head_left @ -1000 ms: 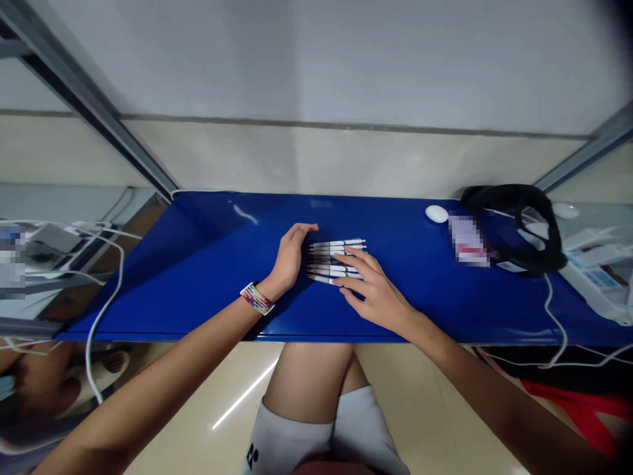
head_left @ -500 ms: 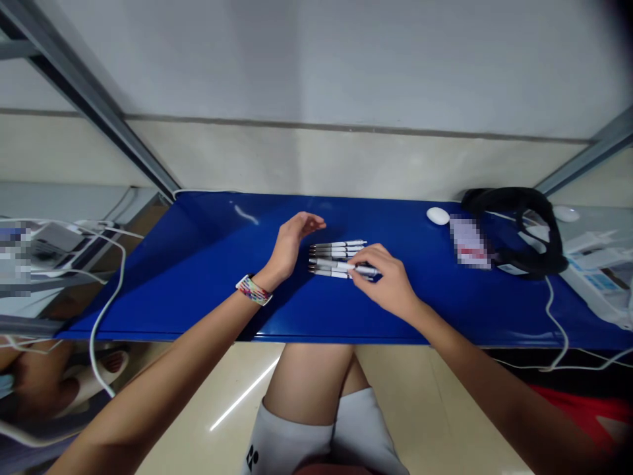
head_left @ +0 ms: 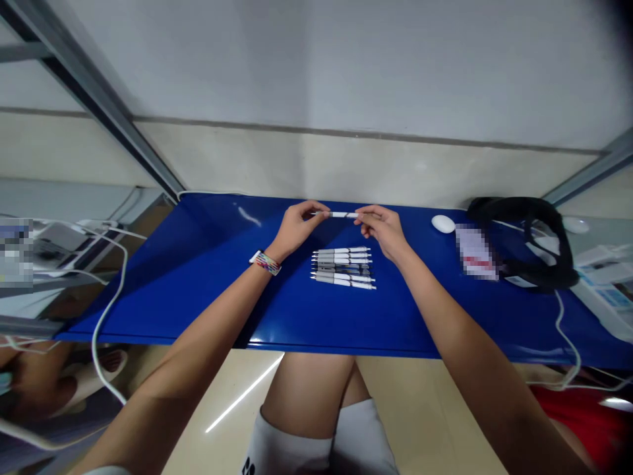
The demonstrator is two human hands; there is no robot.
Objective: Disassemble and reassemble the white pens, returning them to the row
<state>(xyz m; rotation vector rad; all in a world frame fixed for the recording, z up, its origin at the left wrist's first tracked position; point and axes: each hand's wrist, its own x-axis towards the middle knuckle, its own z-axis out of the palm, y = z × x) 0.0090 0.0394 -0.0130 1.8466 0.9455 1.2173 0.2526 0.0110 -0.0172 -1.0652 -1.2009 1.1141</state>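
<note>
L hand (head_left: 300, 226) gripping pen (head_left: 344, 214) nr tip, betw. thumb & fingers; R hand (head_left: 382, 227) gripping same pen at opp. end. Pen held on far side of row (head_left: 343, 268), approx. parallel to it; contact w/ bench (head_left: 188, 264) cannot be told. Row: several pens side by side, mostly white, darker nr middle, tips to L. Right of row, in order outward: white oval item (head_left: 443, 224), blurred card (head_left: 475, 252), blk. strap (head_left: 514, 208).
</note>
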